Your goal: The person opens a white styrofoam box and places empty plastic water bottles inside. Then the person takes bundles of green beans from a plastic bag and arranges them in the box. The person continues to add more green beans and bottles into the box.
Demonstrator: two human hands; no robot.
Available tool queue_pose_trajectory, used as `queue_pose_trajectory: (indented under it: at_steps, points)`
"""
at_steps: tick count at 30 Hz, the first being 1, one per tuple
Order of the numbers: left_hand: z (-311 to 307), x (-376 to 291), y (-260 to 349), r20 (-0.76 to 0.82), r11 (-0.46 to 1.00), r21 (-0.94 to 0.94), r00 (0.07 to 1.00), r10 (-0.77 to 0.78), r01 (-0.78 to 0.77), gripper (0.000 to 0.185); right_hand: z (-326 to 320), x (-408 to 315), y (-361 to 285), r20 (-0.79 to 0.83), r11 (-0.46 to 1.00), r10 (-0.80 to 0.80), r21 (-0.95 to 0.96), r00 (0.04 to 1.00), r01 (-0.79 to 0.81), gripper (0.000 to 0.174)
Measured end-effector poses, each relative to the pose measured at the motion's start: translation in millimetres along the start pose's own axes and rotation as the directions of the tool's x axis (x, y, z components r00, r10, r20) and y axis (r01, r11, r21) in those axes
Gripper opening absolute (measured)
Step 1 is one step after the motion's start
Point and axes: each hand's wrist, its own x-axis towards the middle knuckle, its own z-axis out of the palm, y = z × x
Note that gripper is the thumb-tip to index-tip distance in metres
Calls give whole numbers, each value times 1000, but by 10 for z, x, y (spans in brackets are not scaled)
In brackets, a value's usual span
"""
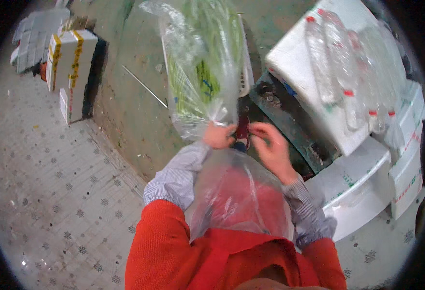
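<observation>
A clear plastic bag (227, 85) full of long green vegetable stalks (207, 78) lies before me, over what looks like a white crate (247, 72). Its near end is gathered, and my left hand (218, 136) grips the plastic there. Just to the right is my right hand (272, 150), apart from the bag, with thumb and fingertips drawn close together. Motion blurs those fingers, so I cannot tell whether something thin is between them. Dark blue ties or bands (207, 87) cross the stalks inside the bag. A clear plastic apron (234, 203) covers my front below the hands.
On the right, bagged clear bottles with red caps (337, 54) rest on a white foam box (288, 54), with more white boxes (361, 181) nearer me. A taped white box (64, 61) stands at left. A thin rod (145, 87) lies on the green floor (129, 108).
</observation>
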Motion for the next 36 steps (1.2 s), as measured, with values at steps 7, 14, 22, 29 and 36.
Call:
queue_pose_trajectory:
  at_steps: [7, 14, 22, 29, 36]
  points:
    - [-318, -182, -950, -81, 864, -276, 886, -457, 421, 61, 1560, 1915, 717, 185, 848, 177, -527, 967, -55, 29]
    - [-800, -783, -2046, -353, 679, -495, 588, -728, 542, 39, 1627, 1987, 1127, 101, 746, 21, -664, 995, 52, 33]
    - [-1344, -416, -1184, -712, 904, -345, 557, -428, 254, 37, 2636, 2495, 1308, -307, 664, 331, -597, 892, -451, 60]
    - [-1282, -114, -959, -663, 822, -569, 603, -443, -22, 36, 2521, 2560, 1532, -257, 633, 353, -643, 900, -432, 65]
    - [-332, 143, -2020, -222, 499, -774, 571, -790, 390, 68, 1939, 2559, 1247, -49, 840, 526, -126, 849, -528, 61]
